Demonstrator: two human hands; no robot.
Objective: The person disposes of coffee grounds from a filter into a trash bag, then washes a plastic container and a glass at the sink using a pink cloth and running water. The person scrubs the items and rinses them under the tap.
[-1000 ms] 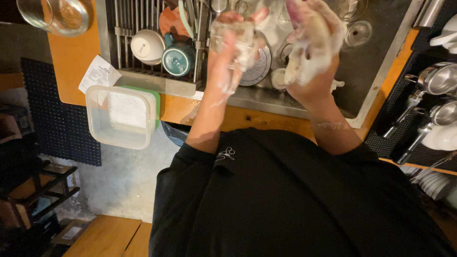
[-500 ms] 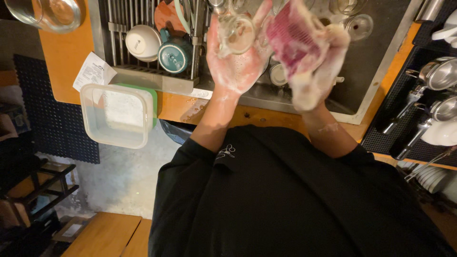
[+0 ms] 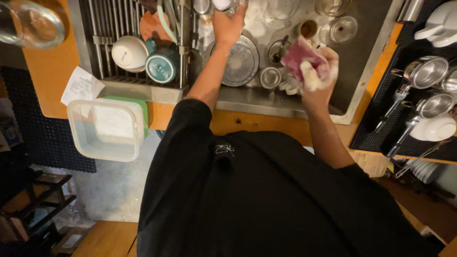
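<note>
My left hand (image 3: 228,24) reaches far over the steel sink (image 3: 352,62) and grips a clear glass (image 3: 223,4) at the top edge of the view. My right hand (image 3: 316,71), covered in suds, is closed around a soapy pink sponge (image 3: 302,57) above the sink's near side. Below the hands in the sink lie a round metal lid (image 3: 243,59), a small metal cup (image 3: 270,77) and several glasses (image 3: 340,29).
A drying rack (image 3: 102,38) on the left holds a white bowl (image 3: 128,52) and a teal mug (image 3: 163,66). A clear plastic container (image 3: 107,128) and a paper slip (image 3: 81,85) sit on the orange counter. Metal pitchers (image 3: 423,71) and white cups stand on a black mat at right.
My left hand has stretched away from my right hand toward the far side of the sink with the glass. My right hand has lowered with the sponge.
</note>
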